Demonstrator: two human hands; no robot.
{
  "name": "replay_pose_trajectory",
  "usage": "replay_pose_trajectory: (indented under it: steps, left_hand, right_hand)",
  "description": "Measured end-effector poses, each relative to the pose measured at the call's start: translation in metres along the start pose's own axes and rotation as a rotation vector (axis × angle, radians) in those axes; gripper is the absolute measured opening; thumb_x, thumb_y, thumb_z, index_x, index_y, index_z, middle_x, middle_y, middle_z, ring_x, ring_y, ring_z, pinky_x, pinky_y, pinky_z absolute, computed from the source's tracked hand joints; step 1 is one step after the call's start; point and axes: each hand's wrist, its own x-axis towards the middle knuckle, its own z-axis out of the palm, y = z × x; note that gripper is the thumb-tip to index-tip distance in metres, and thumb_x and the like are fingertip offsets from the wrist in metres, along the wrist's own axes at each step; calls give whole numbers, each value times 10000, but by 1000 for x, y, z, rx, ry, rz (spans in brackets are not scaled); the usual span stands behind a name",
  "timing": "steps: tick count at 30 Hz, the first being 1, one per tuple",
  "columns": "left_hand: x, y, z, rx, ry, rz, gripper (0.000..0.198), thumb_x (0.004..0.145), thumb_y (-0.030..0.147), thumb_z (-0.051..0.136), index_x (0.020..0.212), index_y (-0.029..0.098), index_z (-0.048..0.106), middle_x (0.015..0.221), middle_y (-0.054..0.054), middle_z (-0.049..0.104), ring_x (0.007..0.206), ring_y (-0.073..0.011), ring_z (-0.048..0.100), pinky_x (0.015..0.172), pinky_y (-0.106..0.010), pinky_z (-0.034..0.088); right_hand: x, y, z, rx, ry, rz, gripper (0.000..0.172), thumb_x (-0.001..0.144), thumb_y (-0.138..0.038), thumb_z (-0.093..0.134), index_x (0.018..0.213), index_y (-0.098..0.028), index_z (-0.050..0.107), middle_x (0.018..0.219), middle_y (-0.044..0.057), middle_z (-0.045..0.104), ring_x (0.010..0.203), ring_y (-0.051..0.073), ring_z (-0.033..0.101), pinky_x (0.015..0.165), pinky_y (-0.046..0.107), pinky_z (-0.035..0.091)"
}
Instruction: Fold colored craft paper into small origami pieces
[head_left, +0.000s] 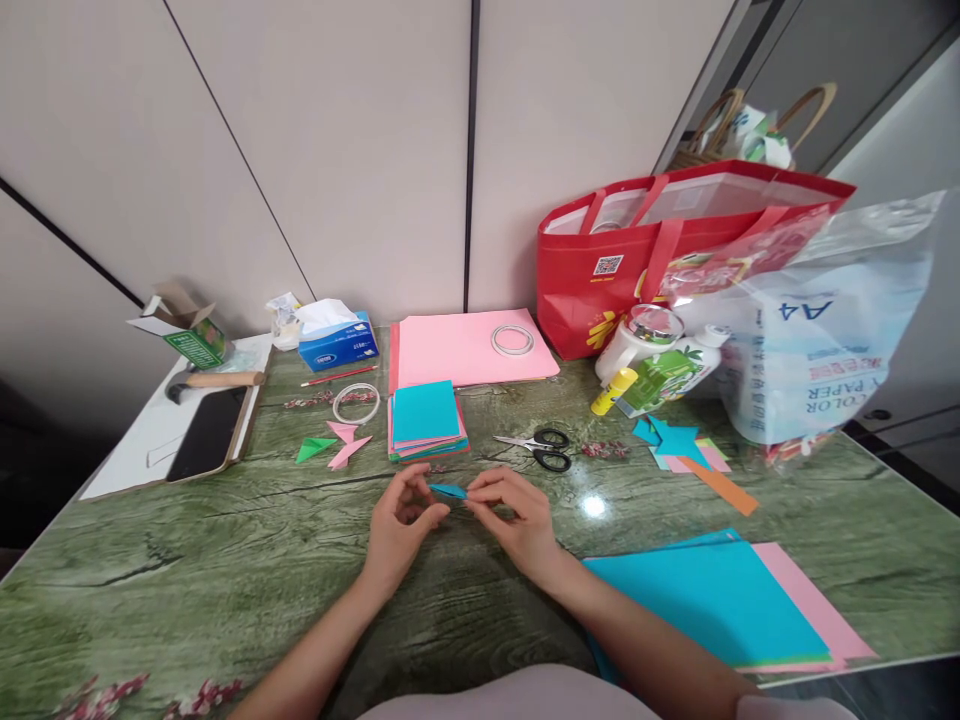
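A small folded piece of blue paper (448,491) is held just above the table, pinched at its right end between the thumb and fingers of my right hand (517,508). My left hand (405,512) is at the other end, its thumb and forefinger apart around the left tip; whether a finger touches the paper I cannot make out. Beyond my hands lies a stack of square coloured paper (425,413), blue on top. Black-handled scissors (541,447) lie to its right. Folded pink paper pieces (348,446) and a folded green one (315,449) lie to its left.
Pink sheets (450,350) lie at the back under a roll of tape (512,341). A red bag (600,290), glue stick (613,391) and paper scraps (679,443) are at right. Large blue sheets (705,600) lie near my right forearm. A hammer (217,380) and phone (206,435) are left.
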Motion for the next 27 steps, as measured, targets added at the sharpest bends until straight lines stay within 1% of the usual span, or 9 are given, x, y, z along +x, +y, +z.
replay_pose_trajectory:
  steps: [2,4,7,10,14,17,20,23,27]
  left_hand:
    - [0,1,1,-77,-58,-52,452,667,326,624,1082,188,511,689,11,582,613,-151,590,459,-243,493]
    - [0,3,1,-112,-109,-91,463,710,365,575,1120,171,483,739,-22,634,621,-166,621,499,-276,519]
    - [0,4,1,-122,-125,-129,456,721,380,573,1112,163,486,860,-66,672,568,-162,644,562,-313,538]
    - [0,2,0,-145,-112,-149,439,716,339,600,1101,161,488,857,-61,691,545,-167,653,587,-326,545]
    - [-1,0,1,-167,-129,-168,412,706,311,621,1065,144,510,785,-46,704,599,-188,664,592,-338,560]
    - [-2,2,3,-149,-175,-181,354,705,324,618,994,127,557,757,-59,705,646,-215,668,581,-354,569]
    - [-4,5,4,-133,-193,-200,333,713,335,609,966,120,579,727,-62,705,633,-212,667,574,-348,568]
    - [-4,6,4,-128,-182,-212,319,717,343,602,943,118,589,676,-56,702,600,-207,664,557,-335,560]
    - [-4,7,4,-126,-194,-235,292,713,342,600,898,117,595,621,-49,692,544,-198,657,541,-324,547]
  right_hand:
    - [-1,-1,-2,-59,22,-96,106,766,-133,551,778,-200,632,782,58,608,737,153,582,634,280,483]
    - [-2,1,-2,-97,10,-144,134,770,-115,539,806,-206,631,801,60,601,748,149,580,649,280,486]
    - [-4,5,1,-121,-59,-163,147,773,-122,536,842,-217,625,861,65,591,800,149,575,682,281,490]
    - [-3,5,3,-94,-96,-144,121,768,-149,550,840,-210,626,915,73,576,847,155,568,719,287,487]
    - [1,2,3,-55,-71,-42,76,763,-186,566,779,-196,639,879,72,572,856,168,561,741,302,473]
    - [2,4,3,7,-64,90,65,748,-208,584,746,-195,647,850,64,577,798,160,573,661,271,480]
    - [1,8,4,116,-86,217,62,718,-226,615,750,-189,653,821,55,593,733,147,583,577,235,474]
    - [1,10,6,180,-95,299,71,693,-229,634,742,-182,654,778,46,614,730,151,584,603,242,474]
    - [1,9,8,278,-98,425,88,664,-245,655,703,-168,640,711,30,629,655,138,576,605,249,468]
